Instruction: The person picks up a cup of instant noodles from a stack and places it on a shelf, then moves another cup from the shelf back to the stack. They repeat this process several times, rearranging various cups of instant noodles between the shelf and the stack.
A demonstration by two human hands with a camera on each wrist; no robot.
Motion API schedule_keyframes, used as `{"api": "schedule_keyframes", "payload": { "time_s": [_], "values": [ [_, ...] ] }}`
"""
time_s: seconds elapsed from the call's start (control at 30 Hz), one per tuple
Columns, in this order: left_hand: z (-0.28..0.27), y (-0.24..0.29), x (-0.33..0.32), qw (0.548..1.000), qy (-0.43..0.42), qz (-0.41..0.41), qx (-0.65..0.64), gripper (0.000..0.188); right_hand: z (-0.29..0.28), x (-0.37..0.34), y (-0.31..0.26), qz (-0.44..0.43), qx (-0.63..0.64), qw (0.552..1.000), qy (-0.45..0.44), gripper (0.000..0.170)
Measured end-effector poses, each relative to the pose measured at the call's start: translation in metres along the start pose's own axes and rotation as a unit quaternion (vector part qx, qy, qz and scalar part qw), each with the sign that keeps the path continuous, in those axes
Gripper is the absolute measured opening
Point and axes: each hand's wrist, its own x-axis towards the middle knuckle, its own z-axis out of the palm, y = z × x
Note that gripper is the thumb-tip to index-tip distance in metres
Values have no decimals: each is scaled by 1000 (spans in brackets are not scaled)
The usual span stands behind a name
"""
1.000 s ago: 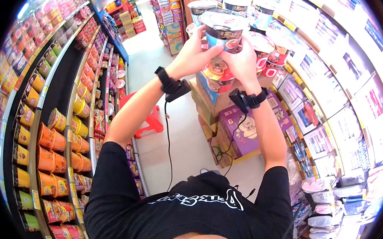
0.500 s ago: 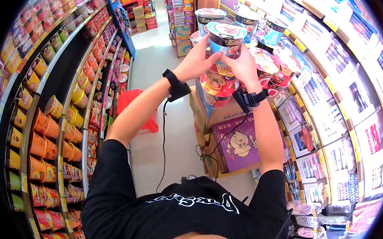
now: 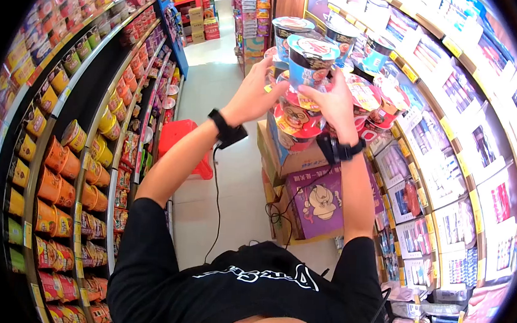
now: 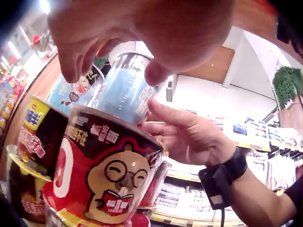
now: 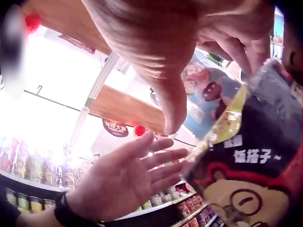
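A blue and black instant noodle cup [image 3: 309, 64] stands upright on top of a stack of red cups with a cartoon animal [image 3: 296, 119]. My left hand [image 3: 252, 95] is off to the cup's left, thumb and fingers spread apart. On the other side, my right hand [image 3: 334, 105] has its fingertips close by the cup's wall and its thumb in front. From the left wrist, the blue cup [image 4: 124, 87] rests on the lid of a black and red cup [image 4: 113, 170]. The left hand [image 5: 128, 177] shows straight fingers in the right wrist view.
More blue noodle cups [image 3: 374, 55] and red cups [image 3: 389, 104] crowd around the stack on cardboard boxes, above a purple box [image 3: 321, 201]. Noodle shelves [image 3: 62, 179] line the left side, packaged goods [image 3: 441, 172] the right. A red stool [image 3: 180, 142] stands in the aisle.
The blue cup, earlier held between both hands, has come down onto the red stack. Both hands have loosened from it, the left moving away to the left.
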Motion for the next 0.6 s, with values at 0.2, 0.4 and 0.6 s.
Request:
{"api": "schedule_keyframes", "payload": {
  "time_s": [0.2, 0.4, 0.6],
  "values": [
    [-60, 12, -79, 996, 71, 43, 20, 63, 39, -62, -71, -121, 34, 975, 183, 68],
    [-143, 48, -168, 995, 74, 3, 68, 47, 157, -106, -132, -161, 226, 958, -68, 61],
    [-244, 82, -279, 959, 84, -42, 269, 31, 269, -165, -220, -198, 351, 856, -324, 60]
  ]
}}
